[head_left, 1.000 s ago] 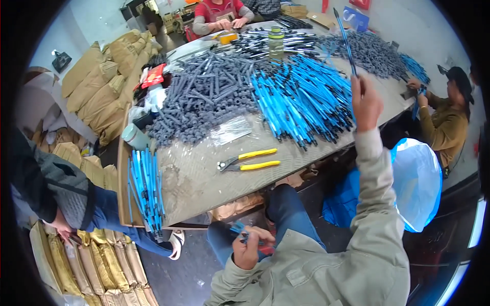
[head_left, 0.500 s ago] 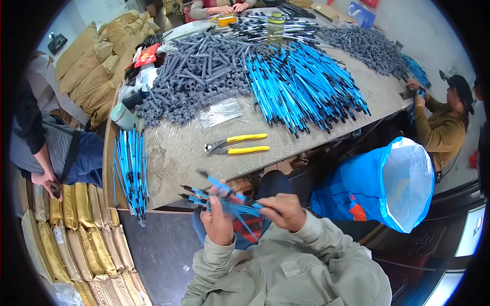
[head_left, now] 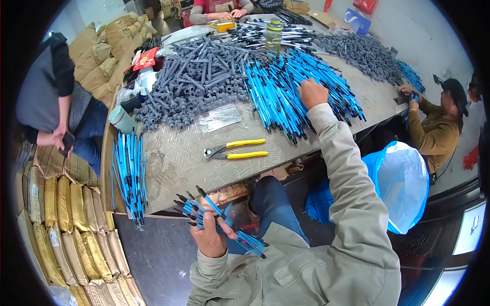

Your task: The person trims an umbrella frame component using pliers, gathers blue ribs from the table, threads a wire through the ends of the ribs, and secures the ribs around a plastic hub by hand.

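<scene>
My left hand (head_left: 212,234) is closed around a bundle of thin blue rods with black ends (head_left: 247,240), held in front of me below the table edge. The rods fan out above the thumb and slant down to the right. My right arm stretches across the table, and my right hand (head_left: 313,94) rests on the large pile of blue rods (head_left: 278,94). Its fingers are curled down into the pile; their tips and whatever they grip are hidden. Yellow-handled end-cutting pliers (head_left: 236,149) lie on the table between me and the piles.
Grey ribbed plastic parts (head_left: 189,76) heap left of the blue pile, beside a clear bag of pins (head_left: 219,118). A smaller rod stack (head_left: 130,176) overhangs the left table edge. A blue sack (head_left: 400,178) stands at right. Other people stand or sit around the table (head_left: 173,171).
My right hand has left the bundle and reached forward to the blue pile. My left hand keeps the bundle, a little lower. The person at left has shifted upright.
</scene>
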